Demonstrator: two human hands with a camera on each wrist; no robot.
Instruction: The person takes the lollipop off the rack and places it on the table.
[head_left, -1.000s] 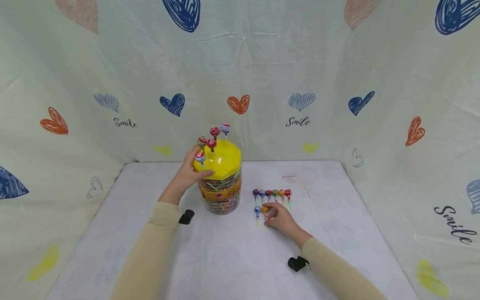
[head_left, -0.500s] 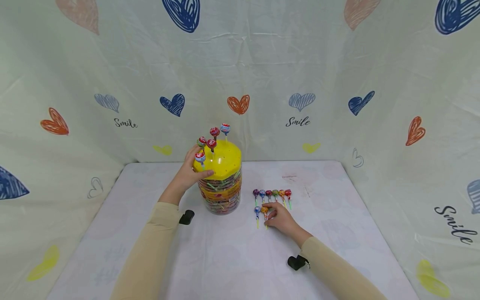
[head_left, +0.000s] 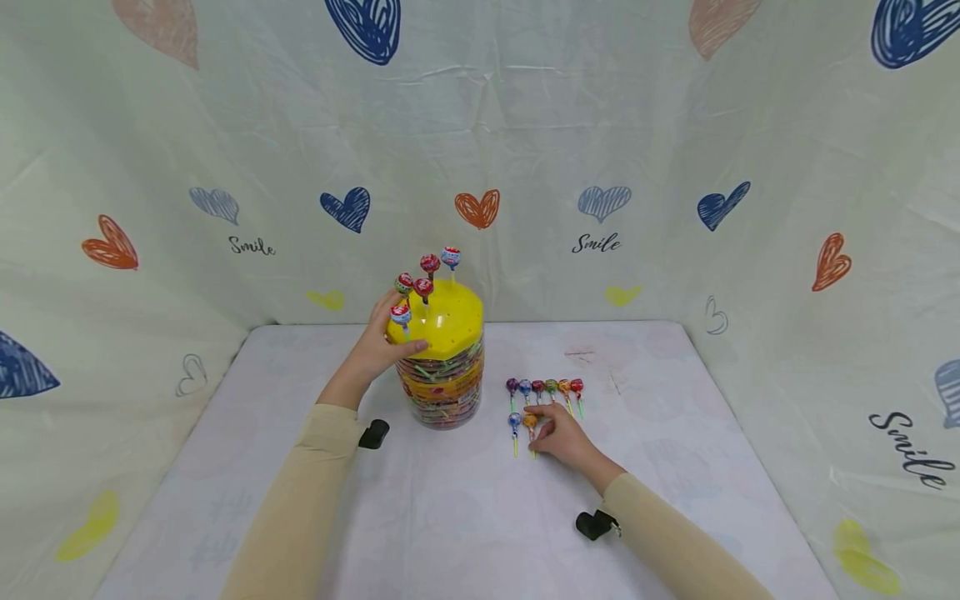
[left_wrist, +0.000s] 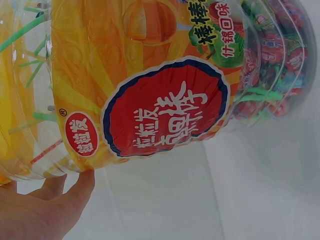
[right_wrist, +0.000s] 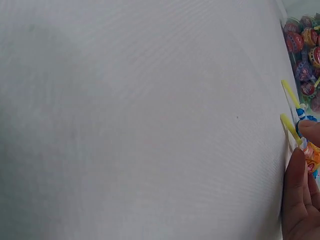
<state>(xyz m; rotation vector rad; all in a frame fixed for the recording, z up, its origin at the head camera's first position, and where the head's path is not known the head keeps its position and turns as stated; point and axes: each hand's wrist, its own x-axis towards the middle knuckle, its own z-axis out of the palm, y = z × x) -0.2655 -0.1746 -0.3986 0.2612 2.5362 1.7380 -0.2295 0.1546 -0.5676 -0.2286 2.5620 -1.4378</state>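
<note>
A clear jar (head_left: pixel 442 404) packed with wrapped lollipops stands upright under a yellow lid (head_left: pixel 456 323). Several lollipops (head_left: pixel 423 287) stick up from holes in that lid. My left hand (head_left: pixel 372 348) grips the lid's left side, thumb at its front edge; the left wrist view shows the jar's orange label (left_wrist: pixel 165 107) close up. Right of the jar, my right hand (head_left: pixel 564 439) pinches an orange-wrapped lollipop (head_left: pixel 530 422) between thumb and fingers, low at the table. Beside it lies a blue-wrapped lollipop (head_left: pixel 514 420) with a yellow stick.
Behind the right hand, several lollipops (head_left: pixel 537 386) lie in a neat row, heads facing away, some sticks covered by the fingers. A pale cloth covers the table (head_left: pixel 457 517). A curtain (head_left: pixel 525 150) printed with hearts surrounds it at the back and sides.
</note>
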